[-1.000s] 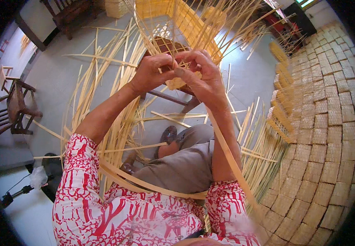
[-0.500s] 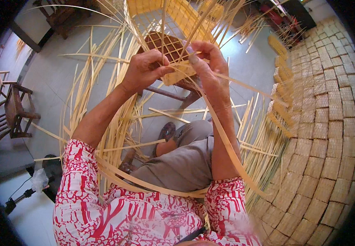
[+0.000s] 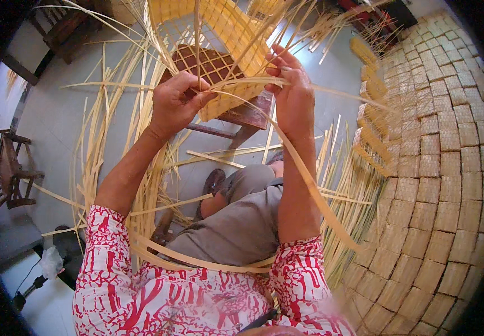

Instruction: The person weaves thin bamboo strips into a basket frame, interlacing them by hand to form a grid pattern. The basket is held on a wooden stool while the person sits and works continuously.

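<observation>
Above a reddish-brown wooden stool (image 3: 250, 112), toward the top of the view, a person's two bare hands work at an openwork woven piece (image 3: 217, 107) of pale and yellow strips. The left hand (image 3: 174, 106) is closed in a pinch, thumb and forefinger together on the near left edge of the weave. The right hand (image 3: 296, 101) is level with it at the other side, partly open: its upper fingers are raised and loosely bent, and pale strips (image 3: 242, 82) reach its lower fingers. Whether it grips them firmly cannot be told. One long strip (image 3: 309, 182) curves from near the left fingertips across the right forearm and down to the right. Beyond the weave lies a wide yellow woven band (image 3: 233, 28); whether the two are joined is unclear. Loose strips (image 3: 94, 151) cover much of the grey floor on the left, and another bundle (image 3: 345, 193) lies on the right. Farther right, yellow woven pieces (image 3: 373, 148) line up beside rows of tan woven blocks (image 3: 440, 185). The person wears red-and-white patterned sleeves (image 3: 107, 246) and grey-brown trousers (image 3: 225, 224). A dark wooden chair (image 3: 15, 168) is at far left.
</observation>
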A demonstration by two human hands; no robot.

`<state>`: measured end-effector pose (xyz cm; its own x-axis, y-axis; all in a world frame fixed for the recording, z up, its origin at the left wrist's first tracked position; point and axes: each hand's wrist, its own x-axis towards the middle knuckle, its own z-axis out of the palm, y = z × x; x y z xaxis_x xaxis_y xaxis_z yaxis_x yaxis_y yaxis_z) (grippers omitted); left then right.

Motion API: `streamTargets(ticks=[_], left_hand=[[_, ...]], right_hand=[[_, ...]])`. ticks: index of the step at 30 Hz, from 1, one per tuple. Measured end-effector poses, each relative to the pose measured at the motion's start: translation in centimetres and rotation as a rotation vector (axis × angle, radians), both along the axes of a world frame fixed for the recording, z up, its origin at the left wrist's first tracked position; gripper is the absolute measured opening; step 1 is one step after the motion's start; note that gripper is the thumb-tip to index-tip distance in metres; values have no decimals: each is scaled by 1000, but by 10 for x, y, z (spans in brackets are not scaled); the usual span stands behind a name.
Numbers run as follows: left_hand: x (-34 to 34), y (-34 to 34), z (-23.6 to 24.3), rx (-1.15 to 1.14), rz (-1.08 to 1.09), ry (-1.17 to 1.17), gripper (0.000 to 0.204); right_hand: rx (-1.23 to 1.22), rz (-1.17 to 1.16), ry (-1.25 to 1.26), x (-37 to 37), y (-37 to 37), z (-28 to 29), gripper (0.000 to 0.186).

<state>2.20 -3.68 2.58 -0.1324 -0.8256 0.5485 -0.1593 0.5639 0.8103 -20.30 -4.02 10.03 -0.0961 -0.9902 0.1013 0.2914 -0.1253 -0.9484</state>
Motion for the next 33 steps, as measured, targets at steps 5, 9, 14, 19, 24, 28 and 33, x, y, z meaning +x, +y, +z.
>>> streamTargets(ticks=[5,9,14,19,24,28,33], left_hand=[[-8,3,7,161,14,210,15],[-7,2,7,10,125,71,16],[-8,4,7,-175,205,-39,12],[-10,0,2,-325,199,-42,12],[-16,4,0,-118,167,68,9],[-20,7,9,-59,128,62,12],[-13,5,11,49,48,-10,11]], right_hand=[[21,-187,-19,-7,6,3,12],[0,-215,-372,-12,4,-16,25],[-23,-225,-496,-15,2,-24,34],[43,-314,-583,-13,-5,-26,38],[-54,-268,-604,-16,-8,-35,37],[8,-390,-643,-22,-16,-41,31],[25,-325,-612,-23,5,-35,20]])
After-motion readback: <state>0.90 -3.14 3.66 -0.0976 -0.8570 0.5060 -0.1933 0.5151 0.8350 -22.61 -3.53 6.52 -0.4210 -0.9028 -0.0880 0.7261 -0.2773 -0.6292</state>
